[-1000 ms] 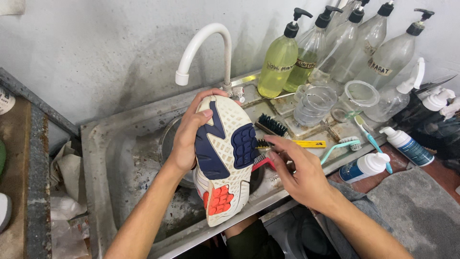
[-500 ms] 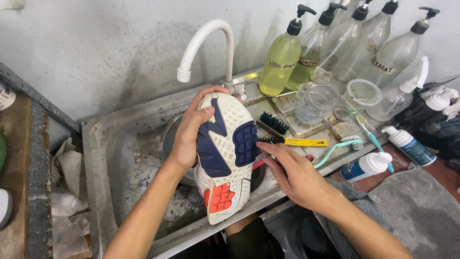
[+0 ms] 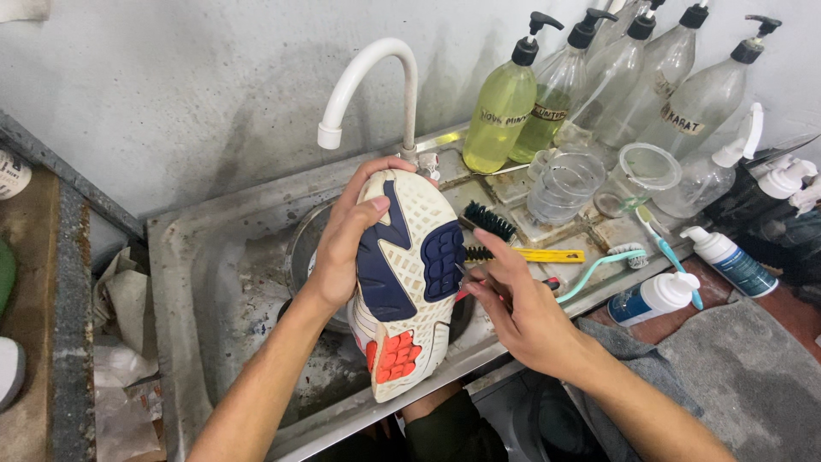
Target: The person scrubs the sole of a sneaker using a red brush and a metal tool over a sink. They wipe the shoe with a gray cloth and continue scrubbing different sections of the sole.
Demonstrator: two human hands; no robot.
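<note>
My left hand (image 3: pixel 346 239) grips a sneaker (image 3: pixel 402 282) sole-up over the steel sink (image 3: pixel 197 282). The sole is cream with navy panels and an orange heel patch. My right hand (image 3: pixel 517 308) holds a small red-handled brush (image 3: pixel 469 289) pinched in its fingers, its bristle end against the sole's right edge beside the navy forefoot pad. Most of the brush is hidden under my fingers.
A white tap (image 3: pixel 368 85) arches over the sink. On the ledge lie a black-bristled brush (image 3: pixel 487 222), a yellow-handled brush (image 3: pixel 530 254) and a teal toothbrush (image 3: pixel 599 263). Several pump bottles (image 3: pixel 500 107), a clear cup (image 3: pixel 560 184) and white bottles (image 3: pixel 654 295) crowd the right.
My right hand has closed on the red-handled brush and drawn it against the sole's edge. The sneaker and my left hand have barely moved.
</note>
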